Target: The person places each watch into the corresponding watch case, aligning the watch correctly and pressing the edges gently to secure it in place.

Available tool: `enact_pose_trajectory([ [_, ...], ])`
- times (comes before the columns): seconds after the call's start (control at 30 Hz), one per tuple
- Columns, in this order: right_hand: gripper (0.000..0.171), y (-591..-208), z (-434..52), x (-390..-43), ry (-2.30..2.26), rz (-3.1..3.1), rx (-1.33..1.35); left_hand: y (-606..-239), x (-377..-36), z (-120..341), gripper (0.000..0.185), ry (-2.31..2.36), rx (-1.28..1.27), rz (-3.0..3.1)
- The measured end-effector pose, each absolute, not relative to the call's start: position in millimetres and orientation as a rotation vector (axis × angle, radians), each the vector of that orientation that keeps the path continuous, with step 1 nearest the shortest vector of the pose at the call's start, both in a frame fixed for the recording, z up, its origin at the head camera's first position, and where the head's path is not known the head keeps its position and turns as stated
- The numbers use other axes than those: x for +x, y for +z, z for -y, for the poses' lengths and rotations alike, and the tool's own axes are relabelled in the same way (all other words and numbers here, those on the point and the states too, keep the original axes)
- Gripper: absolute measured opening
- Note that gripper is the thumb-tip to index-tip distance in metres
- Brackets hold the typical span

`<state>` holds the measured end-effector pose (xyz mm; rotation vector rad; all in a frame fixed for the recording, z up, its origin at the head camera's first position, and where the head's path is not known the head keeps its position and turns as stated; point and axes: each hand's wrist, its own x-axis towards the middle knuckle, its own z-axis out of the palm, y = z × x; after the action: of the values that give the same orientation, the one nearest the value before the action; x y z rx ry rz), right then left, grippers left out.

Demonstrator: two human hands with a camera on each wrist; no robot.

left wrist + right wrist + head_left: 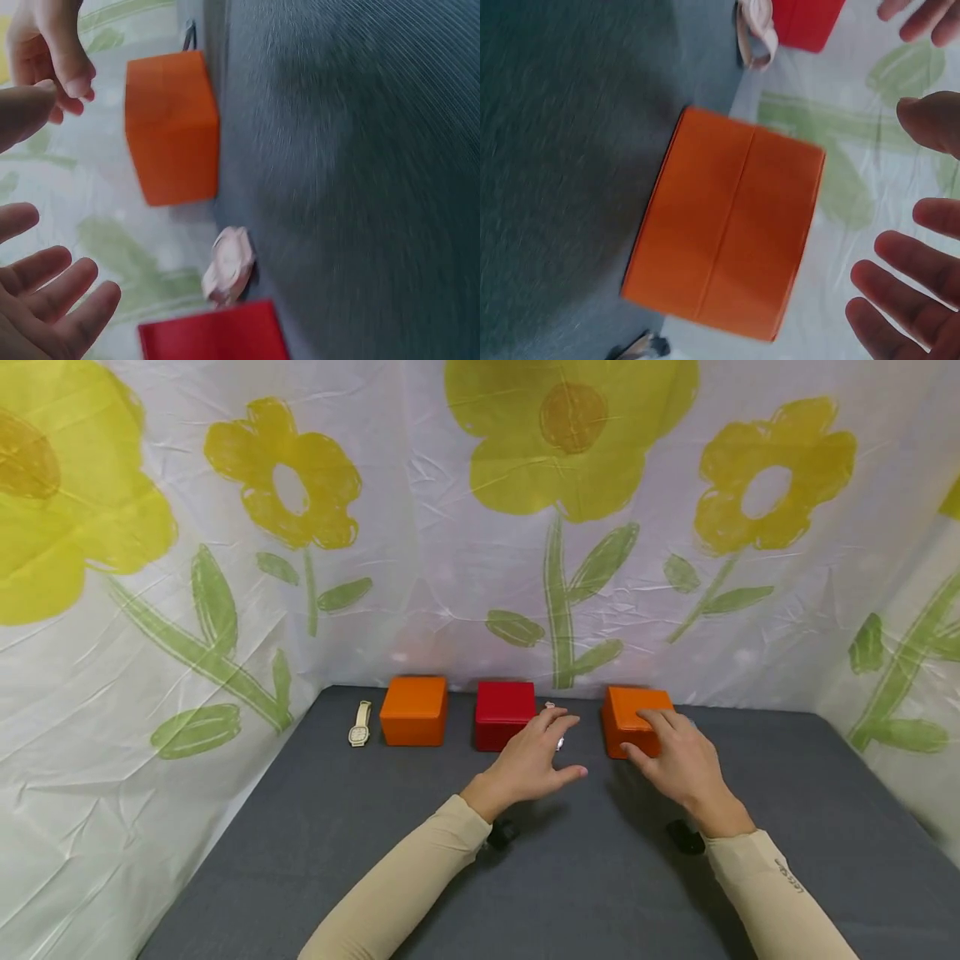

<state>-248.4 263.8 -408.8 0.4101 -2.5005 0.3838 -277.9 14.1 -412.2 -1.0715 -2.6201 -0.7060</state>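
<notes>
My left hand [528, 758] hovers in front of the red box [504, 703], its fingers spread and holding nothing. Behind its fingertips a pale pink watch [231, 259] stands beside the red box, mostly hidden in the head view. Over the right-hand orange box [622, 697] hangs my right hand [678, 764], thumb and fingers apart. The right wrist view shows a gap between these fingers and that orange box [724, 225], whose lid seam faces the camera. Just past this box, part of another watch [641, 346] shows at the frame edge.
Farther left stands a second orange box [414, 712], with a cream-strapped watch [360, 725] lying beside it. All sit near the back edge of the dark grey table [337, 860]. A flower-printed white curtain [420, 568] hangs right behind.
</notes>
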Motion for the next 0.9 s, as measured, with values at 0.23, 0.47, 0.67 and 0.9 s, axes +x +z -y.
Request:
enact_pose_trajectory([
  [0.23, 0.059, -412.3, -281.9, -254.0, 0.439, 2.568, 0.328, -420.6, -291.5, -43.0, 0.065, -0.907, -1.006, 2.692],
  [0.47, 0.075, -416.4, -290.7, -257.0, 0.555, 2.695, 0.216, -432.5, -302.3, -65.1, 0.066, -1.051, -0.943, 2.7],
  [0.67, 0.081, -420.2, -294.1, -260.5, 0.652, 2.802, 0.142, -436.5, -307.6, -80.7, 0.069, -1.099, -0.871, 2.775],
  [0.9, 0.073, -424.2, -296.4, -263.8, 0.742, 2.789, 0.103, -437.7, -311.2, -95.1, 0.069, -1.088, -0.799, 2.863],
])
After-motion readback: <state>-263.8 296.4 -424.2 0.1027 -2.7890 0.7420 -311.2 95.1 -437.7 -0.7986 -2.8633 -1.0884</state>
